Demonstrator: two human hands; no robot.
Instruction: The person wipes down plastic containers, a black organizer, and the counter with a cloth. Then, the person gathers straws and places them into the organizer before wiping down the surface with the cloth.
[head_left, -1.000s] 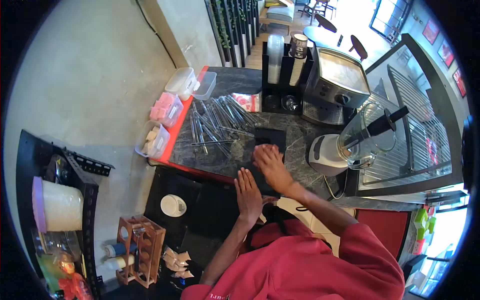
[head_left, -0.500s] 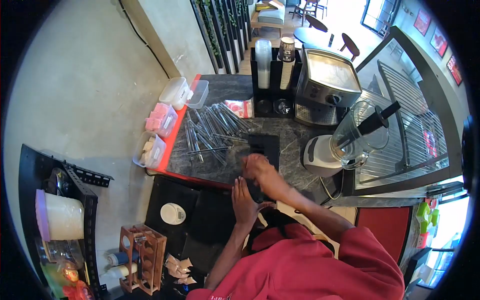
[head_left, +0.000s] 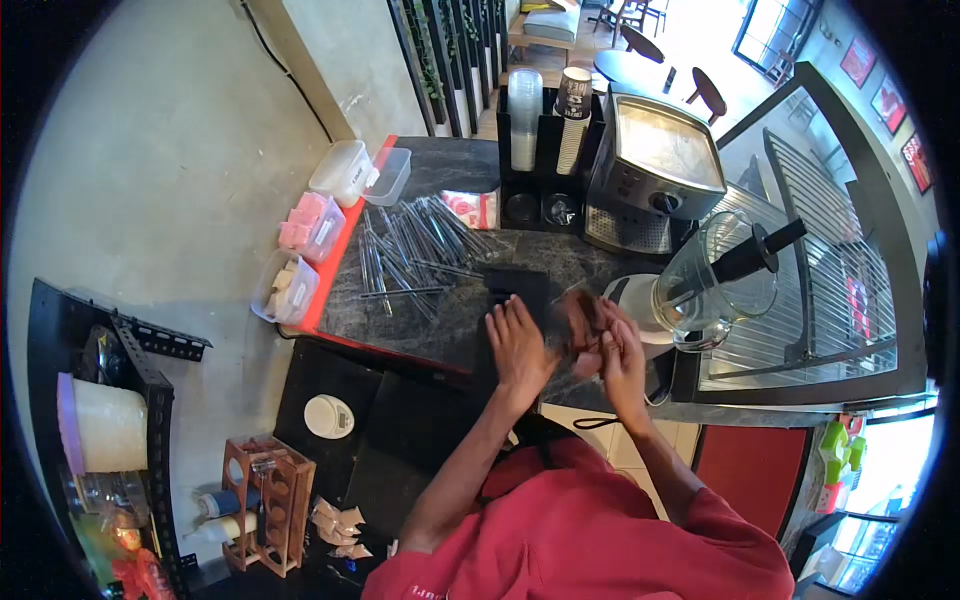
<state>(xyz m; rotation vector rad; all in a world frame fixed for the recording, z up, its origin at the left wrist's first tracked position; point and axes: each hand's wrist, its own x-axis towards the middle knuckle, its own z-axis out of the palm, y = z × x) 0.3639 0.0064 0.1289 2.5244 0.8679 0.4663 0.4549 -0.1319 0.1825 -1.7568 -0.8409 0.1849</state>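
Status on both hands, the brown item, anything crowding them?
Left hand open over black pad, contact unclear. Right hand gripping brown item, which is blurred. Blender close by right hand.

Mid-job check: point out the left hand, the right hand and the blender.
Left hand (head_left: pixel 519 352), head view: back of the hand.
Right hand (head_left: pixel 622 358), head view: middle of the hand.
Blender (head_left: pixel 698 306), head view: clear jug.

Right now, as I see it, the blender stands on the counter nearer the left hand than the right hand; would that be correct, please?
Not quite: the head view shows the blender standing on the counter nearer the right hand than the left hand.
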